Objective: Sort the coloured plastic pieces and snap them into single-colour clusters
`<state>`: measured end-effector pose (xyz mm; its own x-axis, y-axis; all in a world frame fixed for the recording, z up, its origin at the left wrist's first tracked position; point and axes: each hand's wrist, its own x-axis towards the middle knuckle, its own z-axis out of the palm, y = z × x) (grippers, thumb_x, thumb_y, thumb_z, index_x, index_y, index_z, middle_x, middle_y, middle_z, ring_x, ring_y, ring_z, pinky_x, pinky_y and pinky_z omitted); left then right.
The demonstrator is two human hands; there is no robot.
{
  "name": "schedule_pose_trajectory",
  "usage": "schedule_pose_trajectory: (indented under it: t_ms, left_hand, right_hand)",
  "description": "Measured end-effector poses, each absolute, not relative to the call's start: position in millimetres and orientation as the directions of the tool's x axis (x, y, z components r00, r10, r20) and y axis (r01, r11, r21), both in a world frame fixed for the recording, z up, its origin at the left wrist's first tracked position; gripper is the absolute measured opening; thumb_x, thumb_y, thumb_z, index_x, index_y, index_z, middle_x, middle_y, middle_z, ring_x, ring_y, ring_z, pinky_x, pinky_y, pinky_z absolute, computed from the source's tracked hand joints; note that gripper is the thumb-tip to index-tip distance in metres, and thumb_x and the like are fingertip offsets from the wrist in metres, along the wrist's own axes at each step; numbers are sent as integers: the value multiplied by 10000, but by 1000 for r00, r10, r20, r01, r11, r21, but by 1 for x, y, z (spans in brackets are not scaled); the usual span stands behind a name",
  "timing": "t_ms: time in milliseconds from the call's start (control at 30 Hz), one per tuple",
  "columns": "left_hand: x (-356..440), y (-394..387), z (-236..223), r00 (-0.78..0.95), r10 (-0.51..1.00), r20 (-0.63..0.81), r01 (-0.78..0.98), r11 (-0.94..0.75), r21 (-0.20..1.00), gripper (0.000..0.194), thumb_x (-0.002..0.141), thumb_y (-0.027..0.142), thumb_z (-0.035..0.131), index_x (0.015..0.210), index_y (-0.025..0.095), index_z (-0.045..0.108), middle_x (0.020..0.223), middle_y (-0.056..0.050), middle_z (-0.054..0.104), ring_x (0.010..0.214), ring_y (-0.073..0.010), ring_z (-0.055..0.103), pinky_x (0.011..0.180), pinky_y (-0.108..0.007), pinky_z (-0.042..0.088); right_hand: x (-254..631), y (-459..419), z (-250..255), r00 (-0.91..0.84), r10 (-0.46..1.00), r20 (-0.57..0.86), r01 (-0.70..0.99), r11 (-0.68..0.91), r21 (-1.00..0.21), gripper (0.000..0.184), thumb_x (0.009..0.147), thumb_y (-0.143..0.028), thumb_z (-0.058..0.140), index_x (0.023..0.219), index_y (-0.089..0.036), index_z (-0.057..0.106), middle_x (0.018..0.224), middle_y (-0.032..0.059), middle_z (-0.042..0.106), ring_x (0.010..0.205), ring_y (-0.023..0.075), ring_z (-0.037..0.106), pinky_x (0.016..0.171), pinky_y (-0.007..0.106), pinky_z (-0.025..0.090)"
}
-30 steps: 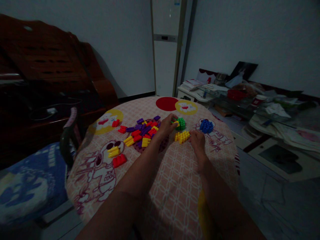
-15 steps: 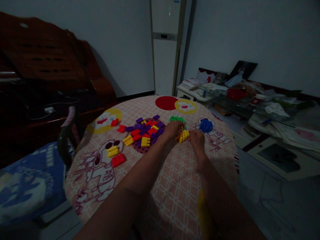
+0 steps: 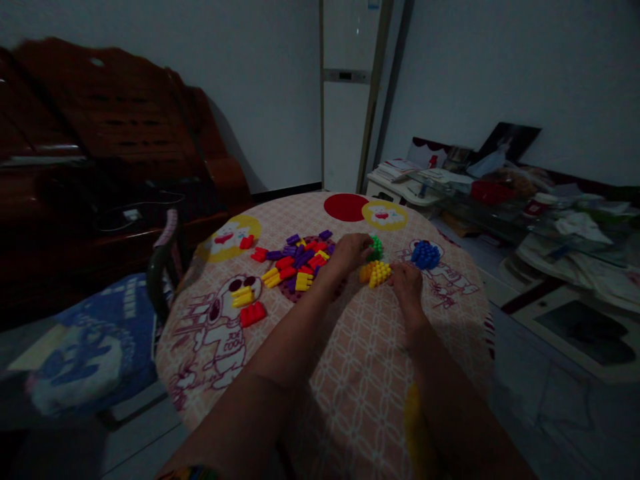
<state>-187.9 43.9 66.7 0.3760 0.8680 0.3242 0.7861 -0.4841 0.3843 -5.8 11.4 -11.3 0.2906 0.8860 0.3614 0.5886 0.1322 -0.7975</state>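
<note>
Bent over the left part of a green building-block cluster (image 3: 376, 248), my left hand (image 3: 351, 252) has its fingers curled against it, and the fingertips are partly hidden. My right hand (image 3: 407, 279) rests on the tablecloth, fingers closed at the right end of a knobbly yellow building-block cluster (image 3: 379, 273). An orange-yellow piece (image 3: 367, 272) sits at that cluster's left end. Beyond my right hand lies a blue building-block cluster (image 3: 425, 255). Left of my left hand is a loose pile of red, purple and yellow building blocks (image 3: 303, 260).
A patterned cloth covers the round table (image 3: 350, 373). Loose yellow (image 3: 243, 297) and red blocks (image 3: 253, 314) lie at the left. A chair with a blue cushion (image 3: 100, 360) stands left of the table. Right of it is a cluttered glass-topped cabinet (image 3: 460, 200).
My left hand has shifted left, off the yellow cluster and over the green cluster's left part. My right hand stays beside the yellow cluster. The whole view has swung slightly left.
</note>
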Motion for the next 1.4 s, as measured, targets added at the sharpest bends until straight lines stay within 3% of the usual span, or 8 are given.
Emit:
schedule_pose_trajectory:
  t_ms: [133,367,533,733,867,967,1100,1400]
  left_hand:
    - [-239,38,97,296,924,241,868,-365,337,271,808,193,647,1058,151,743,966,-77,760,856,-187,671,802,-277,486]
    - [-296,25,90,247,937,-248,969,-232,89,285,620,255,800,898,205,763,914,-54,757,836,-218,678,706,-258,461]
    - [-303,15,76,255,902,-349,967,-235,98,293,607,203,763,900,199,758,901,-66,753,800,-214,662,717,-271,464]
    - [-303,6,86,415,904,-97,848,-346,401,141,720,206,645,826,181,734,770,-26,716,705,-159,616,653,-242,420]
    - [-278,6,82,481,874,62,533,-348,771,164,753,284,660,854,164,706,777,-23,708,710,-147,630,670,-245,469]
    - [-254,7,69,482,868,122,330,-309,892,184,734,293,691,849,150,682,767,-23,702,673,-134,627,637,-239,488]
    - [-221,6,55,425,883,200,324,-354,877,157,728,250,695,828,131,676,716,-10,682,631,-120,608,589,-213,462]
    - [-160,-12,39,289,894,344,704,-442,556,58,793,202,669,804,147,683,848,-78,686,796,-185,632,730,-288,483]
  right_hand:
    - [-6,12,-13,299,896,327,572,106,-813,447,867,-487,383,567,-214,569,511,29,566,590,187,533,637,306,388]
    - [-5,17,-17,318,889,328,585,88,-807,434,875,-459,404,626,-196,644,530,33,593,632,191,565,665,303,397]
    - [-4,16,-17,316,899,304,551,87,-830,429,881,-455,404,680,-189,675,509,22,576,612,188,568,669,297,406]
    - [-6,16,-16,323,893,314,553,91,-828,409,882,-429,410,691,-188,680,519,21,575,619,190,569,673,297,416]
    - [-6,17,-16,319,893,317,557,94,-825,411,887,-420,404,701,-186,686,519,19,569,618,189,570,675,295,409]
    - [-5,17,-17,317,896,311,573,80,-816,416,890,-417,401,712,-186,697,523,24,575,631,191,573,672,291,407]
    - [-5,18,-17,334,894,299,576,57,-815,441,885,-433,391,740,-177,720,560,40,602,638,193,570,663,294,413]
    - [1,21,-23,433,865,254,369,87,-925,460,842,-447,393,838,-160,753,620,44,655,652,208,604,632,296,449]
